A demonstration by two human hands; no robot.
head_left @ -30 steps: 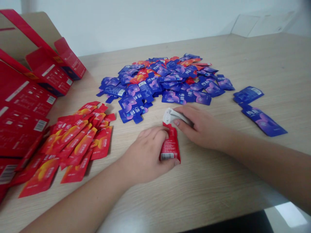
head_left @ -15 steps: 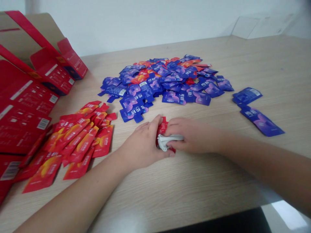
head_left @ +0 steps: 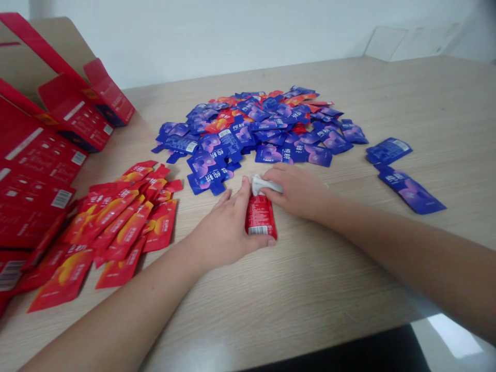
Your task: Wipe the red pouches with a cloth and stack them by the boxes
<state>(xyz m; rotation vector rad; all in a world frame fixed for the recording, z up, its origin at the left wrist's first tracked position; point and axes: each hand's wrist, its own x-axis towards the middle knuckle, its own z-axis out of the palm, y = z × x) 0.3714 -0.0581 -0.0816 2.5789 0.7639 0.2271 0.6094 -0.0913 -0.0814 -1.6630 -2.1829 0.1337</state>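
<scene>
A red sachet [head_left: 260,213] lies barcode side up on the table, between my two hands. My left hand [head_left: 228,225] rests at its left side, with thumb and fingers spread and touching its edges; the thumb lies across the bottom end. My right hand [head_left: 294,190] is closed on a crumpled white cloth or tissue [head_left: 263,184], pressed at the sachet's top end. To the left lies a pile of red sachets [head_left: 116,222]. Beyond my hands is a heap of purple sachets [head_left: 271,124] with some red ones mixed in.
Red cardboard boxes [head_left: 34,165], one with its flaps raised, stand at the left. Two purple sachets [head_left: 413,191] lie apart on the right. A wall [head_left: 232,36] runs behind the table [head_left: 310,305], whose front edge is at the bottom right.
My right hand has moved the white cloth away from me, from the sachet's lower part to its top end, uncovering the barcode side. My left hand stays beside the sachet.
</scene>
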